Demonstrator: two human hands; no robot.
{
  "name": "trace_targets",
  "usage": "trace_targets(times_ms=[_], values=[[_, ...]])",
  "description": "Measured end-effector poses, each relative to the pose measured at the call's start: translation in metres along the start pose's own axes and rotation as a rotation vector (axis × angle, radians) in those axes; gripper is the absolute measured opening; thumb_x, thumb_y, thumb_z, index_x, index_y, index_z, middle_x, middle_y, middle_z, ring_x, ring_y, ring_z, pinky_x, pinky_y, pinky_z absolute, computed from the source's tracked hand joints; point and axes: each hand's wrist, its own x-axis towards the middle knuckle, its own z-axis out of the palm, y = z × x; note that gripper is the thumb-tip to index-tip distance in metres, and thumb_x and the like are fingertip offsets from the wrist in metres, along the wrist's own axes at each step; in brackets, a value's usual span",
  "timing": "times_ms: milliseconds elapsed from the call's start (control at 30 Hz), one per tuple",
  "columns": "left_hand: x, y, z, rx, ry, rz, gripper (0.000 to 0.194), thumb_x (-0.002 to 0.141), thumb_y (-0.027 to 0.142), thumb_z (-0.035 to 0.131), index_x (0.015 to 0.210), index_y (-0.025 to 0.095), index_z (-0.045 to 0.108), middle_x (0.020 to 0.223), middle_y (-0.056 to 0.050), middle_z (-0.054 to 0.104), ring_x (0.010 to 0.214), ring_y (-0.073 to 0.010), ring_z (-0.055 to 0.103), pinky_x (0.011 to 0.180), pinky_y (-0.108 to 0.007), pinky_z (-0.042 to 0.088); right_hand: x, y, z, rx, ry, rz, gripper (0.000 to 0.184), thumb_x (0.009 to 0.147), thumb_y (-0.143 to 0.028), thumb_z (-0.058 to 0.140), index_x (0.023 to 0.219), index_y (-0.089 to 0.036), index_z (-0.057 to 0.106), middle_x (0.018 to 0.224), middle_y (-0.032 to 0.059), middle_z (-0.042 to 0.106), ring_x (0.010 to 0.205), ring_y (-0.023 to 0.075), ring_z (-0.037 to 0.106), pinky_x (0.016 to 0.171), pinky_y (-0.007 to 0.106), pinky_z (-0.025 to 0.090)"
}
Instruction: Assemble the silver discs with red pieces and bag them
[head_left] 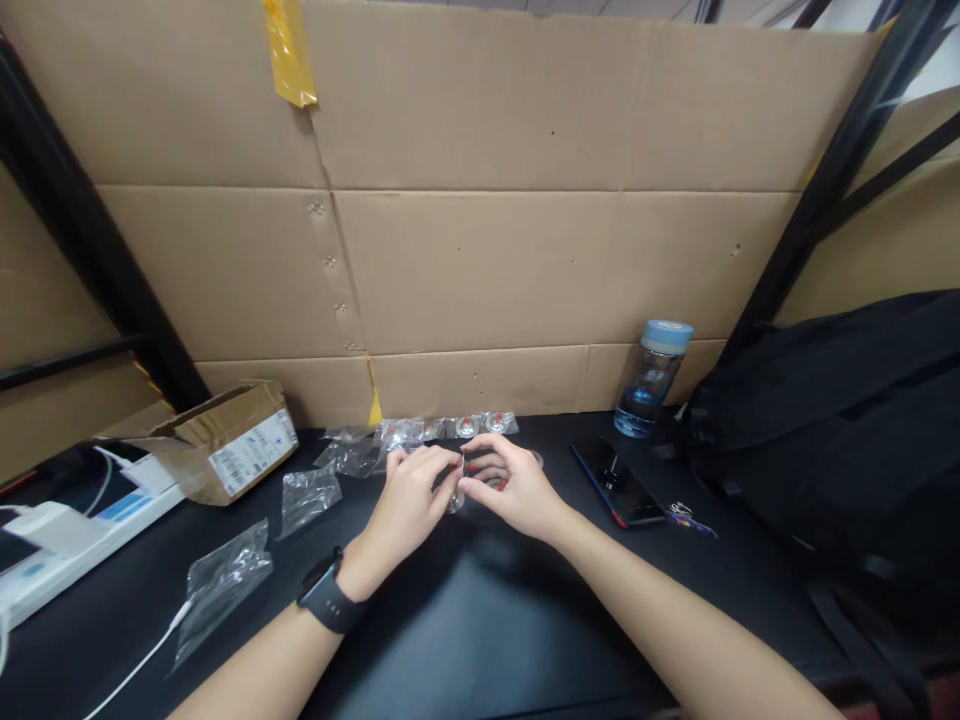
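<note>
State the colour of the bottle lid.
The bottle lid is light blue, showing best in the head view.

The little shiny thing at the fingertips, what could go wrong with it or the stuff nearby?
The little shiny thing is at the fingertips of the left hand and right hand, so it might slip. The bottle holds some liquid and stands near the phone; if it tipped and leaked, the phone could get wet.

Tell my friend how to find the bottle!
Find the big cardboard wall, then the black bag at the picture's right. Just left of that stands the bottle, beyond the phone. Unlike the flat dark phone, it's tall, see-through, with a light-blue lid.
</note>
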Motion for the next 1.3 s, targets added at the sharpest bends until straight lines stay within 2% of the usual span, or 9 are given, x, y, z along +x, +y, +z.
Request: trace_targets(times_ms=[133, 200, 333, 500, 633, 767, 967, 1300], values=[[0.001, 0.002, -0.002, 0.001, 0.029, -0.008, 0.015, 0.100, 0.028, 0.051, 0.096, 0.024, 0.064, 0.092, -0.001, 0.074, 0.086, -0.0204, 0.064, 0.080, -0.036, 0.031, 0.001, 0.000, 0.001, 0.025, 0.025, -0.027, 0.025, 0.094, -0.041, 0.064, 0.109, -0.021, 0.065, 0.109, 0.0072, 0.072, 0.094, 0.0203, 0.074, 0.084, 0.033, 0.061], [0.001, 0.002, -0.002, -0.007, 0.040, -0.015, 0.016, 0.100, 0.030, 0.050, 0.096, 0.024, 0.064, 0.092, -0.002, 0.074, 0.087, -0.0213, 0.064, 0.081, -0.037, 0.032, 0.002, 0.001, 0.000, 0.007, 0.038, -0.040, 0.024, 0.097, -0.041, 0.059, 0.107, -0.021, 0.067, 0.108, 0.0072, 0.073, 0.094, 0.0205, 0.074, 0.085, 0.034, 0.060], [0.001, 0.002, -0.001, -0.019, 0.064, -0.025, 0.016, 0.100, 0.030, 0.050, 0.098, 0.025, 0.065, 0.095, -0.003, 0.074, 0.091, -0.0225, 0.065, 0.082, -0.037, 0.033, 0.003, 0.001, -0.003, -0.033, 0.035, -0.074, 0.019, 0.093, -0.035, 0.064, 0.106, -0.021, 0.068, 0.103, 0.0061, 0.074, 0.092, 0.0208, 0.073, 0.085, 0.034, 0.060], [0.000, 0.003, -0.002, -0.037, 0.070, -0.012, 0.017, 0.101, 0.032, 0.050, 0.095, 0.024, 0.064, 0.095, -0.002, 0.074, 0.091, -0.0221, 0.065, 0.082, -0.037, 0.033, 0.006, -0.005, -0.011, -0.250, 0.035, -0.133, 0.012, 0.094, -0.029, 0.063, 0.091, -0.021, 0.071, 0.091, 0.0042, 0.072, 0.081, 0.0184, 0.068, 0.071, 0.029, 0.055], [0.001, 0.006, -0.004, -0.051, 0.049, -0.010, 0.018, 0.102, 0.032, 0.049, 0.095, 0.024, 0.064, 0.095, -0.001, 0.073, 0.091, -0.0212, 0.064, 0.082, -0.036, 0.033, 0.006, -0.007, -0.014, -0.320, -0.019, -0.158, 0.011, 0.095, -0.027, 0.060, 0.091, -0.021, 0.069, 0.095, 0.0048, 0.070, 0.084, 0.0183, 0.066, 0.068, 0.028, 0.052], [0.003, 0.005, -0.007, -0.084, 0.049, -0.064, 0.024, 0.105, 0.034, 0.040, 0.101, 0.024, 0.062, 0.103, -0.003, 0.071, 0.100, -0.0218, 0.063, 0.087, -0.037, 0.033, 0.003, -0.006, -0.017, -0.437, -0.101, -0.207, 0.005, 0.094, -0.021, 0.060, 0.093, -0.022, 0.065, 0.099, 0.0055, 0.068, 0.088, 0.0192, 0.064, 0.074, 0.029, 0.051], [0.002, 0.005, -0.006, -0.096, -0.075, 0.014, 0.019, 0.102, 0.038, 0.049, 0.111, 0.027, 0.063, 0.118, -0.003, 0.068, 0.112, -0.0231, 0.059, 0.093, -0.038, 0.034, 0.001, -0.003, -0.018, -0.514, -0.133, -0.247, 0.007, 0.094, -0.015, 0.056, 0.095, -0.021, 0.059, 0.103, 0.0059, 0.065, 0.092, 0.0190, 0.061, 0.083, 0.031, 0.050], [-0.001, 0.001, -0.001, -0.031, -0.185, 0.044, 0.016, 0.098, 0.031, 0.057, 0.096, 0.032, 0.073, 0.117, 0.002, 0.069, 0.112, -0.0220, 0.057, 0.089, -0.039, 0.033, 0.002, -0.003, -0.017, -0.553, -0.154, -0.306, 0.007, 0.097, -0.015, 0.052, 0.098, -0.021, 0.056, 0.110, 0.0072, 0.061, 0.100, 0.0192, 0.059, 0.089, 0.032, 0.048]])
